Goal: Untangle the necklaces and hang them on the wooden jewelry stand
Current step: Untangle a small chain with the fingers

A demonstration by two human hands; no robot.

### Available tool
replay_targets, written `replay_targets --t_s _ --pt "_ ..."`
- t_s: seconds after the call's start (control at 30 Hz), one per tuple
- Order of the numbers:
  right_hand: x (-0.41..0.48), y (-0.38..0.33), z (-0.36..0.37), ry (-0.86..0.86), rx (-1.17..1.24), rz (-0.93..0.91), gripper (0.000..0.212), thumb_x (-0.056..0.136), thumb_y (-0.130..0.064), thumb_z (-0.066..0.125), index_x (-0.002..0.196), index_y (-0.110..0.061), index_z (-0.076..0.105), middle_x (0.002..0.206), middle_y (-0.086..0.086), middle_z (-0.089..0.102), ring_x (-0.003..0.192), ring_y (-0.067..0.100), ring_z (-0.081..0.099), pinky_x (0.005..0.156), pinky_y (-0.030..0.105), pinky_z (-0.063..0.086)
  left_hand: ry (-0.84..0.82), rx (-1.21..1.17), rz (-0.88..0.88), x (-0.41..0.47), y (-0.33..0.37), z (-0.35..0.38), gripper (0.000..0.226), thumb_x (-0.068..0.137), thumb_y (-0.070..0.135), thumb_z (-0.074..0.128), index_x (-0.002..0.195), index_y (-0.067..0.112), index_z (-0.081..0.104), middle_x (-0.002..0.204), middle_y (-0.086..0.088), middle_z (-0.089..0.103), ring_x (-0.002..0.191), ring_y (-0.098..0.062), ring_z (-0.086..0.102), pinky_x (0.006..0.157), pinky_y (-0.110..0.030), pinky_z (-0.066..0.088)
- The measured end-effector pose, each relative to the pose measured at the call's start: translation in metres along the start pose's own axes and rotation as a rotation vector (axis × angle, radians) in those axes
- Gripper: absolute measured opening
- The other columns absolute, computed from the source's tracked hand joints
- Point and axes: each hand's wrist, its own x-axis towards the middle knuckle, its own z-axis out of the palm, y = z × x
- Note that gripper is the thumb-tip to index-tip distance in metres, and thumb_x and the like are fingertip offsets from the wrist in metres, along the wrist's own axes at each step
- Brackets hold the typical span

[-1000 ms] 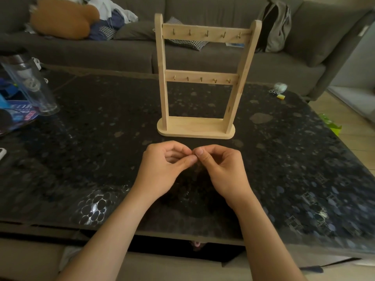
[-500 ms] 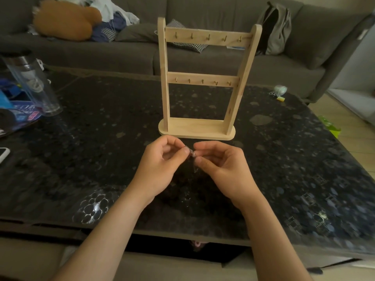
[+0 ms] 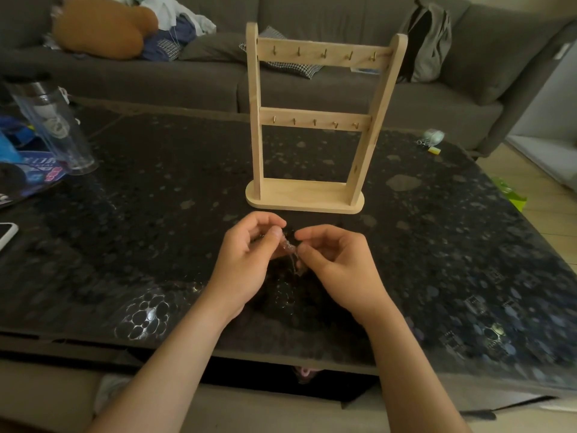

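A wooden jewelry stand with two hook bars stands upright on the dark table, all its hooks bare. Just in front of its base, my left hand and my right hand hold a thin, blurred tangle of necklaces between their fingertips, a little above the table top. A short strand hangs down from the tangle between the hands. Both hands pinch it with thumb and forefinger; how many chains it holds cannot be made out.
A clear plastic tumbler and blue packaging sit at the table's left, a phone at the left edge. Small items lie at the far right corner. A grey sofa with cushions and a backpack runs behind.
My hands have drawn slightly apart, and the necklace tangle now shows between the fingertips with a strand hanging down. The stand has not moved.
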Motion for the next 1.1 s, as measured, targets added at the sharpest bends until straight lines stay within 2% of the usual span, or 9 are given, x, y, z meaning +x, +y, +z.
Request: replay_targets --t_s 0.07,0.2,0.3,0.4,0.57,0.7,0.83,0.97,1.1 --pt "0.000 0.000 0.001 -0.007 -0.024 -0.002 0.022 0.100 -0.005 0.072 0.114 -0.020 0.077 0.095 0.001 0.081 0.086 0.015 0.079 0.085 0.036 0.066 -0.012 0.010 0.014 0.000 0.000 0.000 0.019 0.109 0.012 0.062 0.110 0.025 0.076 0.099 -0.002 0.077 0.102 -0.023 0.077 0.101 -0.050 0.063" --pt "-0.003 0.001 0.003 -0.039 -0.072 -0.033 0.015 0.101 -0.011 0.071 0.111 -0.020 0.079 0.089 -0.003 0.081 0.083 0.014 0.078 0.083 0.032 0.065 -0.026 0.026 0.051 -0.001 0.002 0.001 0.015 0.107 0.011 0.066 0.114 0.021 0.075 0.099 0.000 0.080 0.100 -0.018 0.078 0.097 -0.041 0.065" --pt "-0.004 0.003 0.005 -0.003 -0.065 -0.057 0.008 0.101 -0.020 0.073 0.102 -0.021 0.081 0.084 -0.005 0.080 0.080 0.014 0.078 0.079 0.027 0.064 0.001 0.036 0.093 -0.002 0.002 0.003 0.013 0.105 0.012 0.068 0.114 0.021 0.073 0.099 0.002 0.080 0.099 -0.017 0.078 0.091 -0.036 0.065" --pt "-0.004 0.007 0.007 0.030 -0.093 -0.069 0.008 0.101 -0.022 0.073 0.099 -0.021 0.080 0.081 -0.005 0.079 0.076 0.014 0.077 0.077 0.028 0.065 -0.009 0.058 0.111 -0.003 0.002 0.005 0.012 0.104 0.012 0.070 0.113 0.021 0.073 0.100 0.004 0.080 0.099 -0.016 0.079 0.089 -0.032 0.065" --pt "0.000 0.013 0.008 0.019 -0.142 -0.057 0.010 0.106 -0.025 0.066 0.101 -0.023 0.075 0.079 -0.004 0.077 0.075 0.012 0.075 0.075 0.024 0.061 -0.014 0.031 0.098 -0.002 0.001 0.004 0.013 0.104 0.013 0.071 0.114 0.020 0.073 0.101 0.003 0.081 0.097 -0.015 0.079 0.089 -0.032 0.065" --pt "-0.001 0.015 0.008 0.037 -0.112 -0.069 0.011 0.107 -0.024 0.064 0.102 -0.021 0.073 0.081 -0.002 0.078 0.078 0.012 0.076 0.071 0.021 0.058 -0.040 0.000 0.076 -0.003 0.001 0.002 0.017 0.100 0.014 0.076 0.116 0.019 0.073 0.105 0.000 0.081 0.101 -0.018 0.079 0.093 -0.038 0.064" --pt "-0.002 0.015 0.006 0.075 -0.079 -0.080 0.011 0.107 -0.023 0.063 0.104 -0.019 0.073 0.085 -0.002 0.079 0.082 0.012 0.077 0.073 0.026 0.061 -0.074 0.008 0.060 -0.003 0.000 0.002 0.026 0.093 0.014 0.084 0.116 0.020 0.076 0.108 0.002 0.082 0.106 -0.016 0.079 0.095 -0.038 0.064" --pt "-0.002 0.018 0.008 0.098 -0.146 -0.096 0.009 0.107 -0.026 0.064 0.105 -0.023 0.072 0.088 -0.005 0.076 0.081 0.013 0.074 0.074 0.035 0.063 -0.085 0.047 0.078 -0.005 0.001 0.004 0.028 0.091 0.012 0.085 0.117 0.019 0.078 0.105 0.006 0.084 0.103 -0.012 0.080 0.093 -0.035 0.065" --pt "-0.003 0.015 0.008 0.109 -0.182 -0.106 0.009 0.107 -0.026 0.062 0.103 -0.024 0.070 0.081 -0.006 0.070 0.074 0.010 0.067 0.066 0.023 0.056 -0.065 0.078 0.092 -0.004 -0.001 0.005 0.025 0.094 0.014 0.083 0.116 0.023 0.078 0.106 0.008 0.081 0.105 -0.011 0.078 0.094 -0.033 0.064"
